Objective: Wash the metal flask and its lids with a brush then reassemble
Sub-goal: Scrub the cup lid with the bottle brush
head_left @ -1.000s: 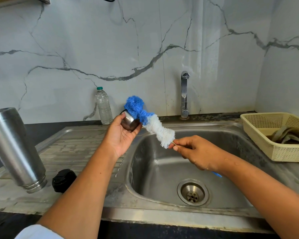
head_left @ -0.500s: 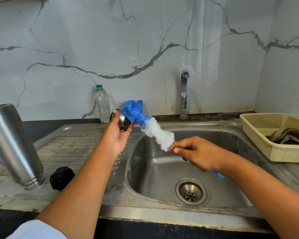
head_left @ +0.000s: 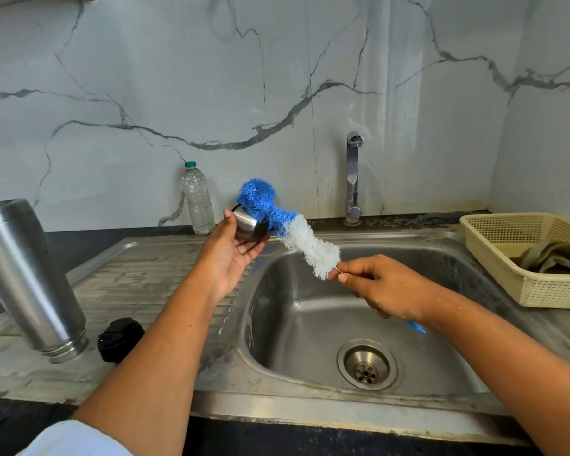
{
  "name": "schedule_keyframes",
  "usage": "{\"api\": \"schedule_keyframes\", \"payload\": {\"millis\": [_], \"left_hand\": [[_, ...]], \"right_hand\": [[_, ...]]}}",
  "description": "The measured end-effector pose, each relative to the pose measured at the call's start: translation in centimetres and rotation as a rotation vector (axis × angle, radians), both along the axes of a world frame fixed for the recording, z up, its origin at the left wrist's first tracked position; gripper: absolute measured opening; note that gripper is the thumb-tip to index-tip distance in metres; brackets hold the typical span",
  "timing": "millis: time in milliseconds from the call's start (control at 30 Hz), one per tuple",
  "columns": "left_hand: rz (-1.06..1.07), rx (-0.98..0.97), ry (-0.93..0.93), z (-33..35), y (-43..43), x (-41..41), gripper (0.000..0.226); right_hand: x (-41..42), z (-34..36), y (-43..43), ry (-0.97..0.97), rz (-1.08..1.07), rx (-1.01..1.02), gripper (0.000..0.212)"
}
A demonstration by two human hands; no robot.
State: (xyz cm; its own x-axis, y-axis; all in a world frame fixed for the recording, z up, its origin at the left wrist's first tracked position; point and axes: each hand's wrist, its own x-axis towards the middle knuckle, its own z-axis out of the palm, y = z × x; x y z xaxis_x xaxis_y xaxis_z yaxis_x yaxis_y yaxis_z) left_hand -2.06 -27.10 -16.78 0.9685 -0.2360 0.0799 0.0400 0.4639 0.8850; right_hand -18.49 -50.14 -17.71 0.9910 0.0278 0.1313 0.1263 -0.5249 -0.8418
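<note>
My left hand holds a small metal cup lid at its fingertips, above the sink's left rim. My right hand grips the handle of a blue-and-white bottle brush; the blue bristle tip presses against the lid's mouth. The brush's blue handle end sticks out below my right wrist. The metal flask stands upside down, mouth down, on the draining board at the left. A black inner lid lies right beside it.
The steel sink with its drain lies below my hands, the tap behind it, no water running. A clear plastic bottle stands by the wall. A beige basket holding a cloth sits at the right.
My left hand has turned the metal lid a little, and the brush tip has shifted against it. The flask and the black lid have stayed put.
</note>
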Motion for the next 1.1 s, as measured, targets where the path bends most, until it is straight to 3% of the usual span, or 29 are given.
{"api": "schedule_keyframes", "payload": {"millis": [133, 267, 433, 633, 967, 1100], "left_hand": [[0.063, 0.164, -0.087, -0.5, -0.1, 0.0, 0.042], [0.222, 0.149, -0.110, 0.1, 0.3, 0.1, 0.033], [0.111, 0.293, -0.148, -0.5, -0.7, -0.4, 0.036], [0.233, 0.205, -0.112, -0.2, -0.3, 0.2, 0.035], [0.059, -0.308, 0.115, 1.1, -0.3, -0.8, 0.051], [0.007, -0.354, 0.112, 1.5, -0.5, -1.0, 0.045]], "right_hand": [[0.0, 0.1, -0.3, 0.008, -0.015, -0.020, 0.025], [-0.2, 0.6, -0.1, -0.001, -0.001, -0.094, 0.024], [-0.2, 0.9, 0.1, -0.023, -0.044, -0.161, 0.027], [-0.4, 0.9, 0.0, 0.017, -0.015, -0.195, 0.022], [-0.1, 0.3, 0.0, -0.011, 0.005, 0.002, 0.026], [-0.2, 0.2, 0.2, -0.008, 0.004, 0.040, 0.025]]}}
